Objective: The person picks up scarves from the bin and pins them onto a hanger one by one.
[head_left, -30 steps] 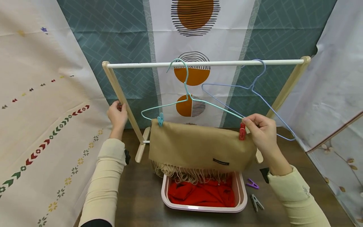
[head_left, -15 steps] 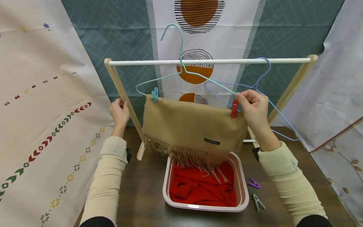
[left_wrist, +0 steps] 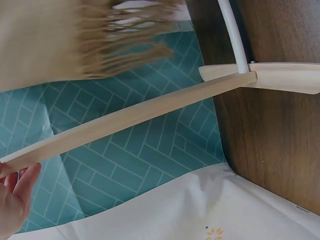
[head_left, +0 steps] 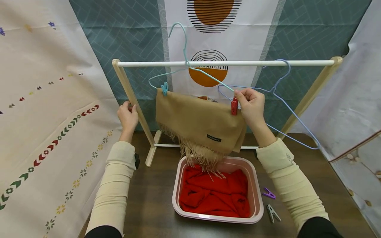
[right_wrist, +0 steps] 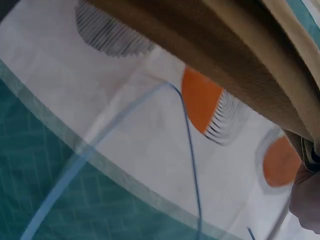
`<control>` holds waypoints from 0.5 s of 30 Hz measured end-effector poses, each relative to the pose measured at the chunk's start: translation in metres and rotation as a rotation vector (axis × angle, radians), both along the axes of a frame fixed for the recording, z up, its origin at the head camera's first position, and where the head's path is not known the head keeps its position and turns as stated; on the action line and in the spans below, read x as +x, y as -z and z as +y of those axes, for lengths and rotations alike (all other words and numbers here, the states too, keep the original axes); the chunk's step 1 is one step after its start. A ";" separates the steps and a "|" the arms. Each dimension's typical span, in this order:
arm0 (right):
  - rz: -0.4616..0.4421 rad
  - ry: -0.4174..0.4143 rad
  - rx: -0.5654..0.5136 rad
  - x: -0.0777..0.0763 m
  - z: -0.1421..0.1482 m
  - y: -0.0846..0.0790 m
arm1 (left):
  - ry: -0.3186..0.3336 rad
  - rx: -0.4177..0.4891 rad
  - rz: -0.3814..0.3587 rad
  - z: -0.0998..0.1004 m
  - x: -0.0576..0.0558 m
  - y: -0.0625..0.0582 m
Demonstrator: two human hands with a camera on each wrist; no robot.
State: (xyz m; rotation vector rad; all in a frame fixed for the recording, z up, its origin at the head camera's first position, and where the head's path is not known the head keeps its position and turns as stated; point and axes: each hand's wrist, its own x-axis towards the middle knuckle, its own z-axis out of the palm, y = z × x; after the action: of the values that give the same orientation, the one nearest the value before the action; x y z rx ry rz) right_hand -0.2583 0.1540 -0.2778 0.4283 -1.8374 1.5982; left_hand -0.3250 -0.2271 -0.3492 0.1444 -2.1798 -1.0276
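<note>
In the head view my right hand (head_left: 252,105) pinches the right end of a mint-green hanger (head_left: 214,79), beside a red clothespin (head_left: 234,106). A tan fringed scarf (head_left: 193,112) hangs from that hanger, clipped at its left end by a blue clothespin (head_left: 164,88). The hanger's hook rises above the white rod (head_left: 143,64) of a drying rack, and its neck overlaps the rod in this view. My left hand (head_left: 128,117) grips the rack's left wooden post (head_left: 135,102); the left wrist view shows its fingers (left_wrist: 27,180) at the post.
A lilac-blue hanger (head_left: 293,110) hangs on the rod's right part. Below the scarf stands a pink basin (head_left: 257,198) with red cloth (head_left: 214,195) in it. Purple (head_left: 269,193) and grey (head_left: 273,213) clothespins lie right of it on the dark wooden table (head_left: 148,205).
My right hand has raised the mint-green hanger and scarf, bringing the hook from rod height to above the rod, then shifted leftward. My left hand has stayed on the post.
</note>
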 end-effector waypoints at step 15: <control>-0.102 -0.194 0.036 0.001 -0.037 0.038 | 0.005 -0.007 0.026 -0.004 -0.001 0.001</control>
State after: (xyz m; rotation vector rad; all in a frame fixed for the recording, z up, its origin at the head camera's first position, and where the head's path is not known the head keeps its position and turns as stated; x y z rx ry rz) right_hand -0.2569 0.1173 -0.3163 0.5654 -1.9533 1.7457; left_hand -0.3260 -0.2306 -0.3501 0.1218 -2.1614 -1.0199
